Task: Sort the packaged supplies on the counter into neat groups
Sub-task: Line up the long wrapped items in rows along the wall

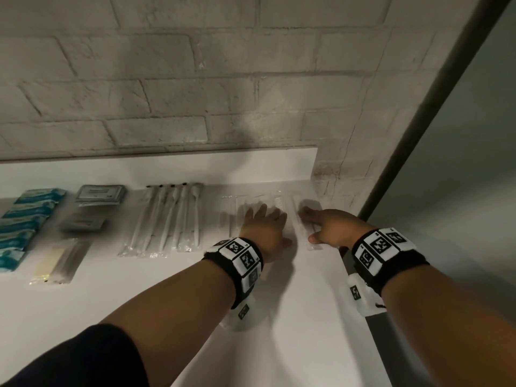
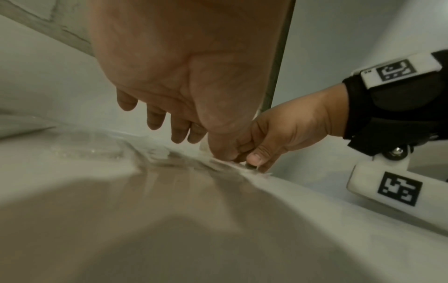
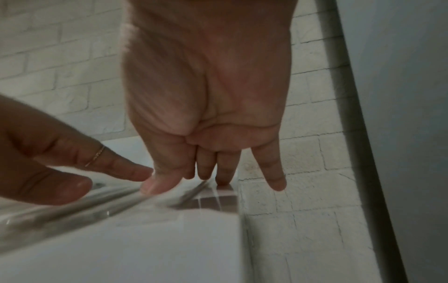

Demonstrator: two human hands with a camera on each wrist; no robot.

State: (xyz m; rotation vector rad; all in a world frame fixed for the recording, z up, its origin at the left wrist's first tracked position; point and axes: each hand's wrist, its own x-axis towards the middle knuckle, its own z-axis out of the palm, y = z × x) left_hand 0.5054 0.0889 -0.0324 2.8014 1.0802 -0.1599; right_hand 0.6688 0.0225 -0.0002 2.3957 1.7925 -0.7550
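My left hand [image 1: 264, 224] lies flat, fingers straight and spread, pressing on the row of clear packets [image 1: 245, 210] at the right end of the counter [image 1: 173, 289]. My right hand [image 1: 326, 229] is just beside it, thumb and fingers extended along a single clear packet [image 1: 303, 224] lying apart from that row, nearest the wall corner; the left wrist view shows the thumb tip on the film's edge, but I cannot tell whether it pinches or only presses. Judgement: these packets are very light, thin and flexible, with slick film over a smooth top, so they should slide readily under flat fingers and skid or fan out if nudged carelessly. Best handled by pressing flat and dragging, or by pinching a sealed short end; the contents are too blurred to name. Further left, already grouped: long swab packets [image 1: 167, 219], grey sachets [image 1: 97, 195], pale flat packets [image 1: 60, 261], teal packets [image 1: 25, 219]. The counter is white, glossy and dimly lit. A painted brick wall [image 1: 195, 79] runs behind and returns at the right, and a dark vertical frame [image 1: 418, 129] closes in that side, so room at the right is tight.
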